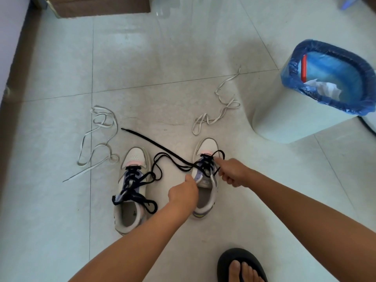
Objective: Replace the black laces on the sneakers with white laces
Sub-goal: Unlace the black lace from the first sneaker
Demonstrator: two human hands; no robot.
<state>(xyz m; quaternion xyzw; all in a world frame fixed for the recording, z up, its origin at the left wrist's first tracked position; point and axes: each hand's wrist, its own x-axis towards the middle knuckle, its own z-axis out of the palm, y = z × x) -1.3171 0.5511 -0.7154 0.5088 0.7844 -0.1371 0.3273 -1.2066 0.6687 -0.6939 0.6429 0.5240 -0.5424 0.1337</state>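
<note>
Black cord runs through my right hand [232, 171], which pinches the loosened black lace [173, 161] at the upper eyelets of the right white low-top sneaker [205, 178]. My left hand [183, 193] is curled against that shoe's inner side by the tongue; whether its fingers actually grip the collar I cannot tell, since they are turned away from me. From between my hands the lace trails out in loops to the left, its free end lying straight on the floor beyond my left hand.

Just left of my left hand stands the second white low-top sneaker [133, 190], laced in black [132, 190] but with the bow undone. That makes two sneakers and two black laces. Two flat white laces lie loose: one tangled heap [97, 137] well to the left of my left hand, one [217, 110] beyond my right hand.

Underneath is a pale glossy tiled floor [162, 58] with thin grout lines. Far to the right of my right hand sits a white plastic bin with a blue liner bag [305, 110], holding crumpled white paper and something red I cannot identify. Near my right forearm, my toes in a black slide sandal [240, 265] are cut off by the lower edge. A brown cardboard box [97, 6] is cropped at the top, and a dark skirting board [18, 78] runs along the far left.
</note>
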